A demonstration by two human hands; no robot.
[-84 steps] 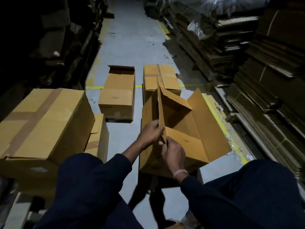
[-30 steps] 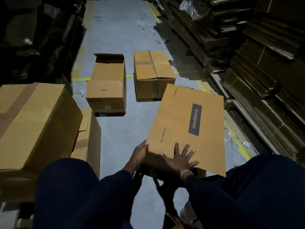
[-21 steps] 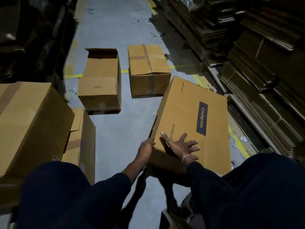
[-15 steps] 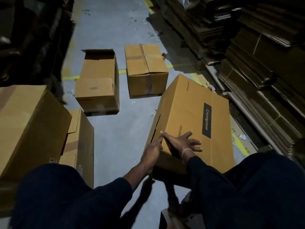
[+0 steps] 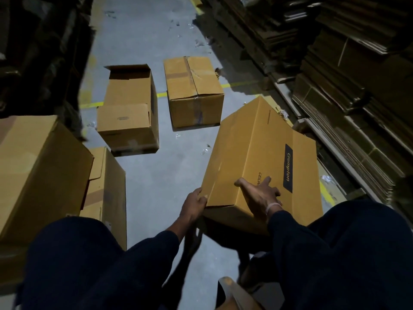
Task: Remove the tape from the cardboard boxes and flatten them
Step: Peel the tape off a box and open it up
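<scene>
Between the person's two dark-trousered knees point(image 5: 93, 260), nearest the camera, a pale cardboard corner point(image 5: 232, 294) pokes up at the bottom edge of the view, blurred and hard to read. Just beyond it the left hand point(image 5: 193, 205) curls its fingers round the near left corner of the tan cardboard box printed "Crompton" on a dark label point(image 5: 263, 162), gripping that edge from the side. The right hand point(image 5: 260, 194), a pale band at its wrist, lies on the box's top face with fingers spread flat and thumb stretched out to the left, pressing rather than clasping. The box sits tilted, its near end lifted above the grey concrete floor point(image 5: 161, 182) and casting a dark shadow under itself; its far end points toward the floor's right edge.

Left of the knees, a large tan taped carton point(image 5: 38, 173) stands close, with a narrower brown carton with a loose flap point(image 5: 109, 186) pressed against its right side. Farther out on the floor, well apart from the held box, an open-topped brown box point(image 5: 129, 113) lies with one flap folded over its near half. Beside it to the right stands a closed brown box with tape across its top point(image 5: 194, 90). A yellow painted line point(image 5: 162, 94) crosses the floor behind these two. Along the floor's right edge rise dark stacks of flattened cardboard sheets point(image 5: 348, 90); shadowed stacks point(image 5: 40, 52) line the left edge.
</scene>
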